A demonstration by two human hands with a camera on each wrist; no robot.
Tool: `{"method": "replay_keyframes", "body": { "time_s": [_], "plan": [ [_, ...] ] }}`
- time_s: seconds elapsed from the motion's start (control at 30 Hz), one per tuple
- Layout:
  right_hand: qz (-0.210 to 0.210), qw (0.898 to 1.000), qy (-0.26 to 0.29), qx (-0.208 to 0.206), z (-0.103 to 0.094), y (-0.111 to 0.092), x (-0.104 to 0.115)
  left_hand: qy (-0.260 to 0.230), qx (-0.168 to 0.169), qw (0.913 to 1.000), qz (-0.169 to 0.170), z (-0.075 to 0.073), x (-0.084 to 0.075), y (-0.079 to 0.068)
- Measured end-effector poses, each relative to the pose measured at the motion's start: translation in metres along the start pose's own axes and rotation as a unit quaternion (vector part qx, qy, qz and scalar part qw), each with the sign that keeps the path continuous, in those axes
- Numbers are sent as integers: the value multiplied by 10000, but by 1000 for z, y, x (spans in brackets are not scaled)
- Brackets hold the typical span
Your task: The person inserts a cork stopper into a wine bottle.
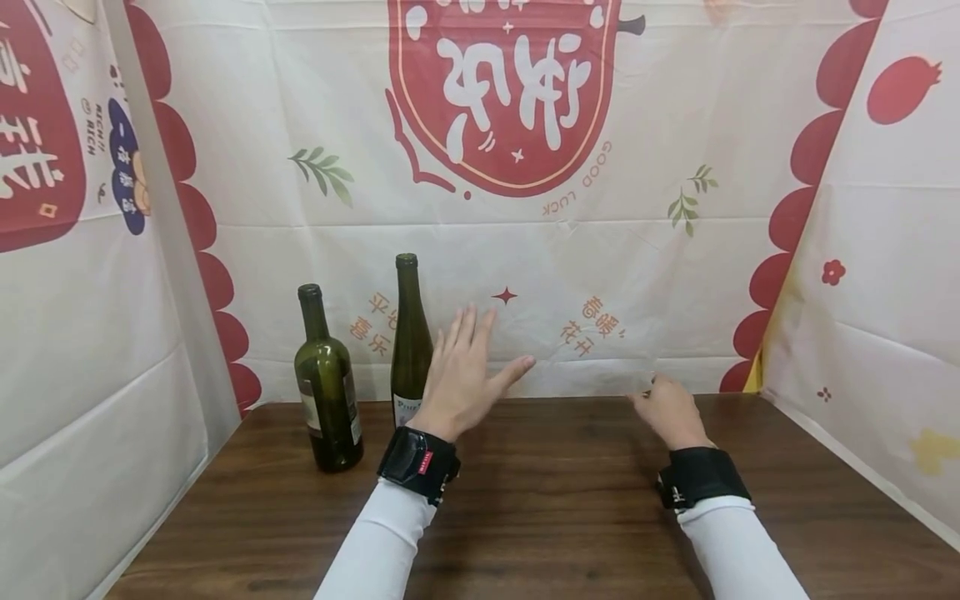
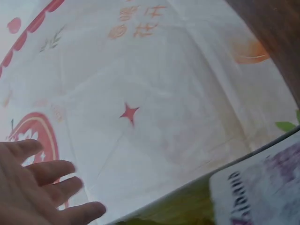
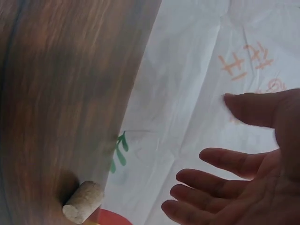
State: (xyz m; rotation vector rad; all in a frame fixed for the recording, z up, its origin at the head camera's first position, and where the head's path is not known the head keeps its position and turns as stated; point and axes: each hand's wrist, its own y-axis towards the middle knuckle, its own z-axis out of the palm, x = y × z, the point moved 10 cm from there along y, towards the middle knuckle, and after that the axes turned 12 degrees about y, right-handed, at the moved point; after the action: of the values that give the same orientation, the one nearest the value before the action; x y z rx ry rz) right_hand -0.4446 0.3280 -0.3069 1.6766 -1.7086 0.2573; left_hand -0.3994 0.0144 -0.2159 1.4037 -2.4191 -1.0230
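A tall, slim green wine bottle (image 1: 409, 358) stands upright on the table, partly covered by my left hand (image 1: 461, 375). That hand's fingers are spread and straight beside the bottle; in the left wrist view they curl round nothing, and the labelled bottle (image 2: 183, 206) lies along the lower edge. My right hand (image 1: 670, 410) is over the back right of the table. Its fingers (image 3: 213, 182) look loosely extended and hold nothing in the right wrist view. A cork (image 3: 84, 201) rests on the table there, apart from the fingertips.
A shorter, broader green wine bottle (image 1: 327, 392) stands upright left of the slim one. Behind the brown wooden table (image 1: 540, 517) hangs a white printed cloth (image 1: 525, 250), with further cloth at both sides. Black bands (image 1: 420, 462) circle both wrists.
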Motion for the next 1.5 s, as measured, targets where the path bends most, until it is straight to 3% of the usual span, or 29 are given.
{"method": "replay_keyframes", "body": {
  "time_s": [0.13,0.3,0.53,0.67,0.8,1.13,1.5],
  "plan": [
    [143,9999,-50,18,-2,1,-7,-34,-746,9969,260,-26,-3,1],
    [306,9995,-90,11,-6,0,-16,-109,-1605,9860,436,-54,-3,-3],
    [749,9972,-68,35,-10,-4,-35,-373,-2950,9539,415,-88,3,-12],
    [880,9961,-62,-64,-12,-5,-43,-568,-3385,9391,180,-101,14,-16],
    [1131,9933,95,-214,-15,-8,-52,-766,-3439,9357,-177,-101,32,-18],
    [1406,9892,129,-392,-19,-10,-73,-1238,-3052,9379,-1087,-84,76,-19],
    [1537,9879,140,-176,-13,-12,-86,-1520,-2415,9447,-1615,-59,96,-17]
  ]
}}
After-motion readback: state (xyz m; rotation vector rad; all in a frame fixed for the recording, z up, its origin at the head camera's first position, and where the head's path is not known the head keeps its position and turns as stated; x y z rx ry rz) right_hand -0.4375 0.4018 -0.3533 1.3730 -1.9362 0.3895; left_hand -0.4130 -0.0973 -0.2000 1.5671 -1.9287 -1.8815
